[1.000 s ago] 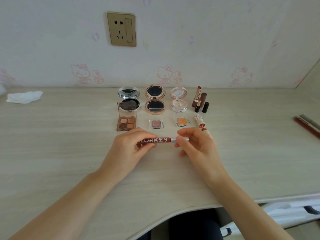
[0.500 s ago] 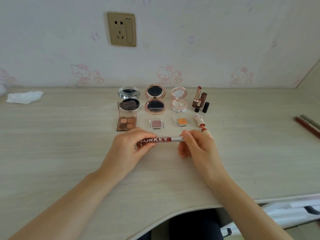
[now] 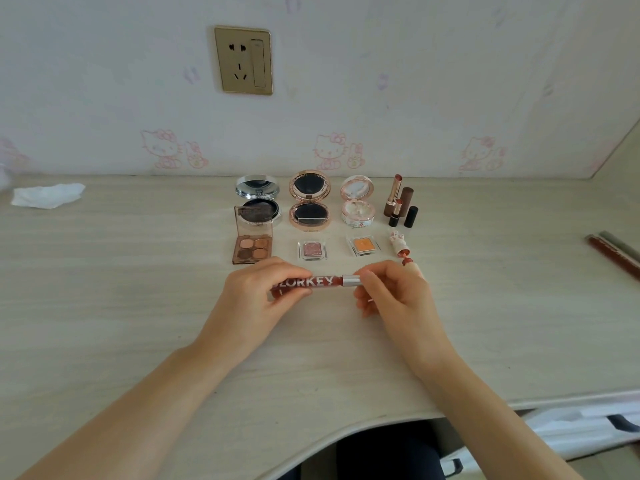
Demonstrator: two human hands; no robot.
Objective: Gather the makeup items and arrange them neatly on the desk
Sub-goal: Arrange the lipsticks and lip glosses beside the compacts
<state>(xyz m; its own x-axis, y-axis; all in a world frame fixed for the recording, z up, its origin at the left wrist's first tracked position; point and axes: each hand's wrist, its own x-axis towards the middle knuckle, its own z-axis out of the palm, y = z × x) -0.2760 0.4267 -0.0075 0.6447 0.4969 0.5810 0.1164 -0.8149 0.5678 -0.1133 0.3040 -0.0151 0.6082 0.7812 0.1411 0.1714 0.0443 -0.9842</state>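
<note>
Desk [image 3: 104, 306]: right hand [image 3: 398, 299] hides lip gloss tube [image 3: 311, 283] cap end.

bare desk [image 3: 502, 306] left and right of the hands, makeup rows [image 3: 311, 216] blocking the back

- lip gloss tube [image 3: 313, 285]: glossy clear plastic, shiny silver metal-look collar
- desk [image 3: 138, 289]: matt pale wood-grain laminate
- silver compact [image 3: 258, 199]: chrome-shiny rim
- rose-gold compact [image 3: 310, 202]: glossy metallic finish
- eyeshadow palette [image 3: 252, 239]: clear brown plastic lid
- tissue [image 3: 46, 195]: crumpled white paper
- wall socket [image 3: 243, 60]: brushed gold plate
</note>
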